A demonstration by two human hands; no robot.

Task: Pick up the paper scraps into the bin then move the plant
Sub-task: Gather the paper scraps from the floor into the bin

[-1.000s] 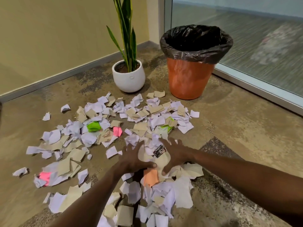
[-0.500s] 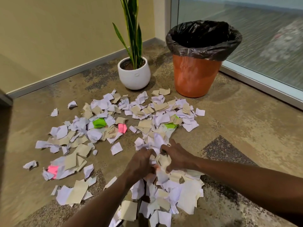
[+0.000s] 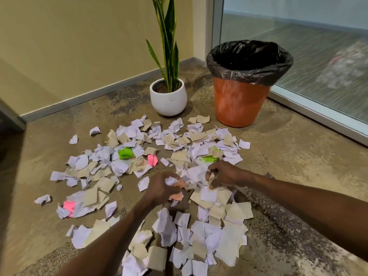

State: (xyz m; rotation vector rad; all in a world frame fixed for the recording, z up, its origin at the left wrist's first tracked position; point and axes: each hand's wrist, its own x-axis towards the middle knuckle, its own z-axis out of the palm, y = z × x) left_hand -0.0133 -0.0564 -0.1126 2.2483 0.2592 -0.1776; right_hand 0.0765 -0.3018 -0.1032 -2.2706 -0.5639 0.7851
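Item one, far left: loose paper scraps (image 3: 79, 162), white and tan, scattered over the mottled floor (image 3: 288, 156); a pink scrap (image 3: 69, 205) lies in the near-left cluster, and one crumpled white piece (image 3: 42, 199) sits apart at the edge.

Item two, left of centre: a green scrap (image 3: 125, 153) and a second pink scrap (image 3: 152, 159) among the white ones.

Item three: my left hand (image 3: 162, 189), fingers curled round a wad of white and orange paper, held just over the pile.

Item four, behind it: the plant (image 3: 168, 46), tall striped leaves, upright in a round white pot (image 3: 168, 102) standing on the floor near the yellow wall (image 3: 79, 46), just beyond the far edge of the litter.

Item five, centre to near: the thickest heap of scraps, running from between my hands toward the bottom of the view.

Item six: my right hand (image 3: 224, 175), fingers bent and gripping crumpled white and tan pieces, close beside the left hand with paper bunched between them.

Item seven, right rear: the bin (image 3: 239, 104), orange, lined with a black bag (image 3: 249, 74) folded over its rim, upright beside the plant, the nearest scraps just short of its base.

Item eight, far right: a glass panel (image 3: 318, 56) in a metal frame.
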